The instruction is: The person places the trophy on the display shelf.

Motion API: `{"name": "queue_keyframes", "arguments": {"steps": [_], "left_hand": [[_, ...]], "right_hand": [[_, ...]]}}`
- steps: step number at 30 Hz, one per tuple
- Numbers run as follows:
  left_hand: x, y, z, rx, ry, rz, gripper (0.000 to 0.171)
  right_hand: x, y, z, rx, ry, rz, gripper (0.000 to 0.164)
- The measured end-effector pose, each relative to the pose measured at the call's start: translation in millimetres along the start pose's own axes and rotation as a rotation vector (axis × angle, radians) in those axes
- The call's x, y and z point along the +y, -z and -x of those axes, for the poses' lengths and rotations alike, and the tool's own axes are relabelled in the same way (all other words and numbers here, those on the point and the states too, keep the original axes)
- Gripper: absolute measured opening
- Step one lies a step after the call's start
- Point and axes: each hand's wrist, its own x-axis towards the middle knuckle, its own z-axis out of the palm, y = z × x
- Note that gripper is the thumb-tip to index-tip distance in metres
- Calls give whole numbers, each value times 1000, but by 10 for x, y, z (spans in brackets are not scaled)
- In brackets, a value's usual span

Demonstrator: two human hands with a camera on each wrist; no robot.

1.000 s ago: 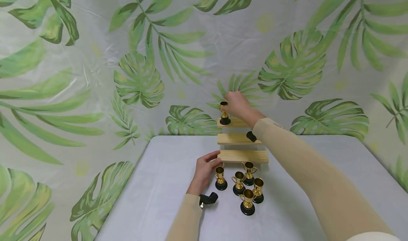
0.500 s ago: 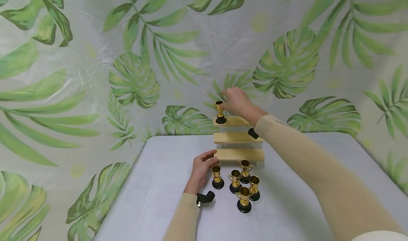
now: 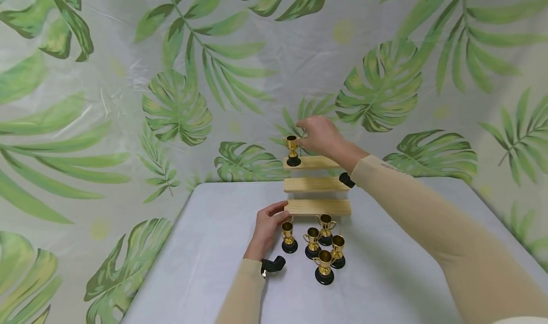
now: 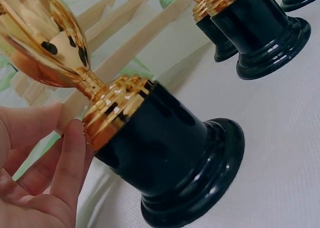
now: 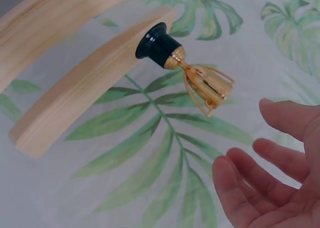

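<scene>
One miniature gold trophy cup (image 3: 293, 149) stands upright on its black base at the nine o'clock end of the top plank (image 3: 318, 162) of a three-tier wooden stand (image 3: 317, 184). Toward two o'clock from that cup is the person's right hand (image 3: 321, 136), its thumb and fingers spread wide; the right wrist view shows a gap between hand and cup, and the hand holds nothing. At the nine o'clock end of the bottom plank (image 3: 318, 207), the left hand (image 3: 264, 229) pinches the wood narrowly between thumb and fingers. Just beside it, between three and four o'clock, a second trophy cup (image 3: 288, 237) stands upright on the white tablecloth (image 3: 385, 276); I cannot tell whether it touches the fingers. Four more upright cups form a cluster at six o'clock from the stand: a twelve o'clock cup (image 3: 326, 230), a nine o'clock cup (image 3: 312, 242), a three o'clock cup (image 3: 337, 250) and a six o'clock cup (image 3: 324, 267). Beyond the table, toward twelve, hangs a leaf-print backdrop (image 3: 265, 67).
</scene>
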Motion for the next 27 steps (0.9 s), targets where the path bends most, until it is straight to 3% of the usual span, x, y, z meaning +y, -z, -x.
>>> {"name": "queue_keyframes", "arguments": {"steps": [14,27], "left_hand": [[8,-12,2,-1,23,5,33],[17,-27,28,4,15,3,35]], "right_hand": [[-43,203,318,78,105,39,43],[-9,264,741,80,189,49,39]]}}
